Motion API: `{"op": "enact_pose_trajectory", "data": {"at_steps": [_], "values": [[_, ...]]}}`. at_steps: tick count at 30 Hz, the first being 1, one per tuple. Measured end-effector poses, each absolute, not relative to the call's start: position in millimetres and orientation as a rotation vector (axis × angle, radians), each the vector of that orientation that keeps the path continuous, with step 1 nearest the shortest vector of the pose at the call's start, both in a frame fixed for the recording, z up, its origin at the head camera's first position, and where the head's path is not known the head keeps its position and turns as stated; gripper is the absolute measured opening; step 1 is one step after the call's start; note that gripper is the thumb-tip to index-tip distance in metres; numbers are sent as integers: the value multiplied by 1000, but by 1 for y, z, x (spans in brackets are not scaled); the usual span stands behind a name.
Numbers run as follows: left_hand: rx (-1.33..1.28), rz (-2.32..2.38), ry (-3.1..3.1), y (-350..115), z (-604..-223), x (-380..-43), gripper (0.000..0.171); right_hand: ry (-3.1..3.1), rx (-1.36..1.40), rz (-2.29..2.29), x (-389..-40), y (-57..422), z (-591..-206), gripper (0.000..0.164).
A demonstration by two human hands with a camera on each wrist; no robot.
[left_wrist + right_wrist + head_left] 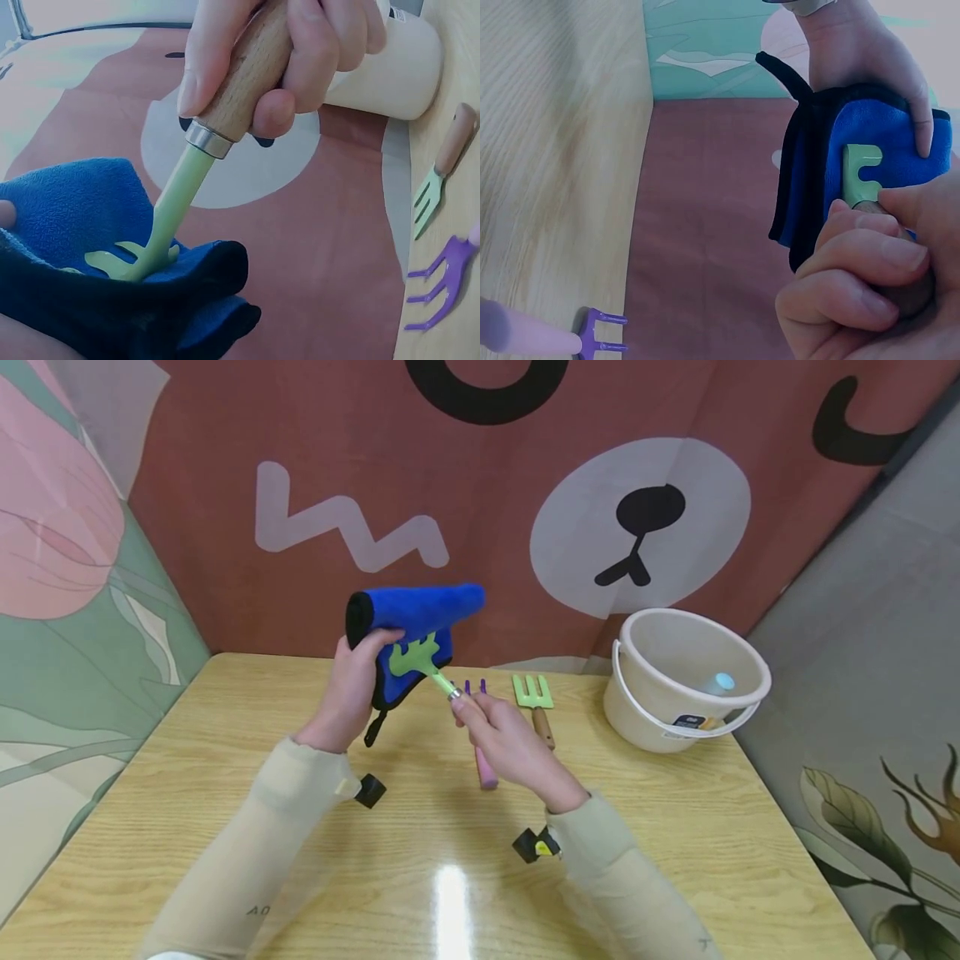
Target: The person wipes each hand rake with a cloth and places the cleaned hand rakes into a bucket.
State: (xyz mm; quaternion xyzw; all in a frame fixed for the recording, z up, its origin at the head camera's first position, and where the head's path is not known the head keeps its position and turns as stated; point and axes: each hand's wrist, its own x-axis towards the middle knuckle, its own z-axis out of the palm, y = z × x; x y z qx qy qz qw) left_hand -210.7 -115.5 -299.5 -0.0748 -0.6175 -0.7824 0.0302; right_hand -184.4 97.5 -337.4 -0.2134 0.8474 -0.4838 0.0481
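My left hand [347, 693] grips a folded blue towel [423, 607] with black edging and a black hanging loop. My right hand [517, 743] holds a small garden hand rake by its wooden handle [251, 71], fingers curled round it. The rake's light green head [415, 654] lies against the blue cloth, its tines pointing toward the left hand. In the left wrist view, some of the tines are hidden behind a fold of the towel. Both hands are raised above the wooden table [247, 827].
Beyond the right hand lie a purple hand rake [448, 283] with a pink-purple handle and a green garden fork [533, 693] with a wooden handle. A cream bucket [637, 714] stands at the back right, a light-blue-topped item [721, 683] inside. Printed curtains hang behind the table.
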Motion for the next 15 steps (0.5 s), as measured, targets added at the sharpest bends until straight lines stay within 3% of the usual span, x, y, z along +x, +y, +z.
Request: {"op": "enact_pose_trajectory", "data": {"at_steps": [8,15], "values": [[-206,-2538,-1801,-113,-304,-212,55,2606,-679,-1504,-185,97,-337,36],[-231,-2608,-1653,-103,-310,-206,56,2606,-698,-1546,-186,95,-335,39]]}}
